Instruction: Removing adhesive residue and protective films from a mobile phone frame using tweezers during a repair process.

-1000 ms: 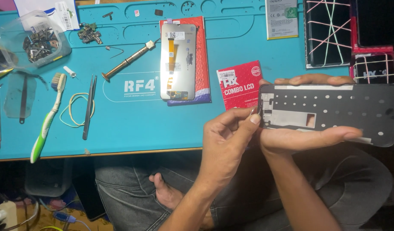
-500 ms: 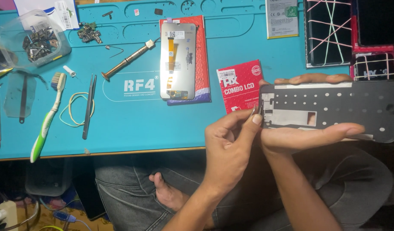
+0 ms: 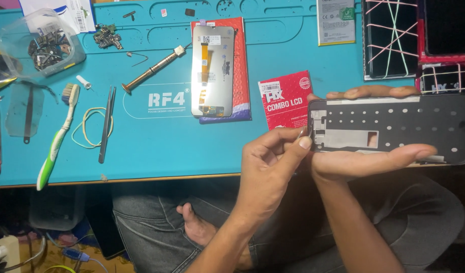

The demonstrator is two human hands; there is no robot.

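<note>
- Head view: the left hand [image 3: 265, 172], at 6 o'clock in the frame, has its fingers pinched together on a thin silvery piece at the left end of the frame [image 3: 389, 129]; what that piece is cannot be told.
- The right hand [image 3: 363, 159] clamps the frame from its long sides, thumb along the near edge and fingers [image 3: 369, 92] showing over the far edge.
- The frame is a dark phone mid-frame with small holes, held flat and lengthwise above the lap, just off the desk [image 3: 156, 151] edge at 3 o'clock.
- Below, at 6 o'clock, bent legs in grey jeans [image 3: 151, 227] and a bare foot [image 3: 192, 227].
- On the blue desk, touching the frame's left end in the picture, a red packet [image 3: 283, 98].
- At 12 o'clock a screen [image 3: 212, 71] lies back up on a red sleeve, a screwdriver [image 3: 151, 71] just to its left.
- At 9 o'clock tweezers [image 3: 106, 124], a rubber band [image 3: 88, 126] and a toothbrush [image 3: 55, 141] lie side by side.
- At 10 o'clock a clear tub [image 3: 40, 45] holds small metal parts.
- At 1 o'clock a battery [image 3: 336, 23]; at 2 o'clock dark phones [image 3: 391, 38] bound with bands.
</note>
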